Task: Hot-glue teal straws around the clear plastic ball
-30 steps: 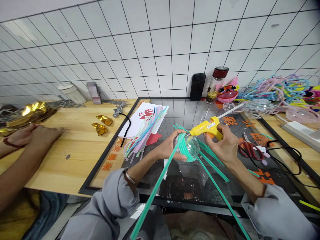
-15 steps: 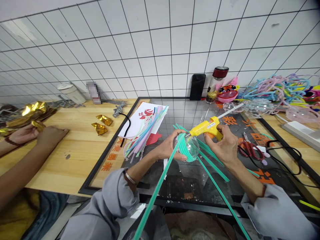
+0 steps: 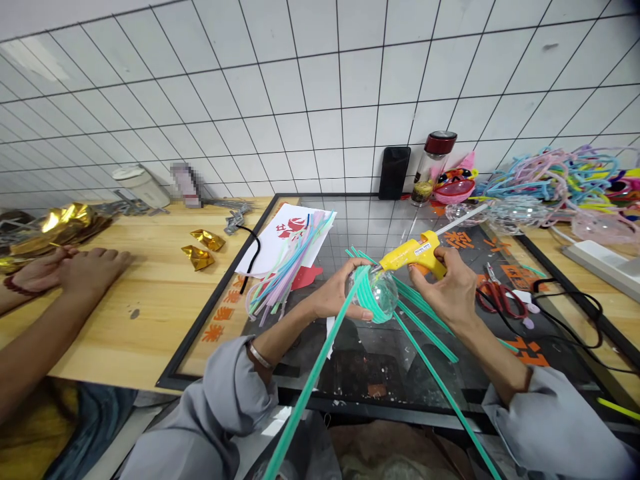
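My left hand (image 3: 336, 297) is wrapped round a clear plastic ball (image 3: 380, 293) that has green tubes (image 3: 320, 360) bent over it. My right hand (image 3: 447, 290) grips a yellow glue gun (image 3: 413, 252), whose nozzle touches the top of the ball. Long green tubes run from the ball down toward me, above a black-framed glass panel (image 3: 215, 313).
A bundle of pastel tubes (image 3: 287, 267) lies on white paper left of the ball. Red scissors (image 3: 500, 297) and a black cable (image 3: 575, 307) lie to the right. A phone (image 3: 394, 173) and a jar (image 3: 433, 167) stand at the wall. Another person's hands (image 3: 65, 267) rest by gold foil pieces (image 3: 200, 257).
My hands, the ball and the glue gun have hardly moved. The other person's hands at the left shifted slightly on the wooden table.
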Action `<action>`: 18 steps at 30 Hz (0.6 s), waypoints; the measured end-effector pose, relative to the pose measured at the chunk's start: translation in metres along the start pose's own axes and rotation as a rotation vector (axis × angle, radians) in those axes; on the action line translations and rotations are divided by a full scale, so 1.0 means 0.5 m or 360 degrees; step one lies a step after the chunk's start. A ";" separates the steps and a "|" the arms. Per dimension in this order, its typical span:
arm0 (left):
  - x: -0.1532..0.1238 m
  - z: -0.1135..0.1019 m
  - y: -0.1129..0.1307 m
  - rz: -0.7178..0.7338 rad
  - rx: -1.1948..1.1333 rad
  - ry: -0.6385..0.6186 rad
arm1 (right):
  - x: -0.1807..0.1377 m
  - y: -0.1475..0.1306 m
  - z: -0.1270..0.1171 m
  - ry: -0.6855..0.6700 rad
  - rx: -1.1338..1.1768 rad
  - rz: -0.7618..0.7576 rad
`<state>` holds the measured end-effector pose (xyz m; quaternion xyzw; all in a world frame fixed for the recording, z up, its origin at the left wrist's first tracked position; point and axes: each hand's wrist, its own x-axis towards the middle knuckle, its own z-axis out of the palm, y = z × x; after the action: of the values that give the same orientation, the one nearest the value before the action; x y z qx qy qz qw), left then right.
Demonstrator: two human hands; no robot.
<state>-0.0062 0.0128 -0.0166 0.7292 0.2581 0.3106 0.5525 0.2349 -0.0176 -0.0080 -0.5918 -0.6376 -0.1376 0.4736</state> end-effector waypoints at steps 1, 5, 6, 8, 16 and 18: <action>0.000 -0.001 -0.001 0.0002 0.0008 0.0001 | 0.000 0.001 0.000 -0.0011 0.0000 0.0004; 0.001 -0.003 -0.002 0.0000 0.0036 -0.0014 | 0.001 0.002 -0.001 -0.0042 0.0010 -0.0004; 0.001 -0.003 -0.002 0.0003 0.0039 -0.0019 | 0.001 0.002 -0.002 -0.0052 0.0015 -0.0013; 0.000 -0.002 -0.002 0.0009 0.0039 -0.0019 | 0.002 0.002 -0.004 -0.0076 0.0032 -0.0034; 0.000 0.000 -0.005 -0.0009 0.0050 0.0011 | 0.001 -0.003 -0.003 -0.0035 0.0021 0.0044; 0.000 -0.001 -0.007 0.0005 0.0048 0.0010 | 0.001 -0.004 -0.002 -0.0046 0.0019 0.0064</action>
<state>-0.0063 0.0140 -0.0196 0.7368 0.2632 0.3100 0.5401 0.2335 -0.0186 -0.0062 -0.6037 -0.6331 -0.1156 0.4704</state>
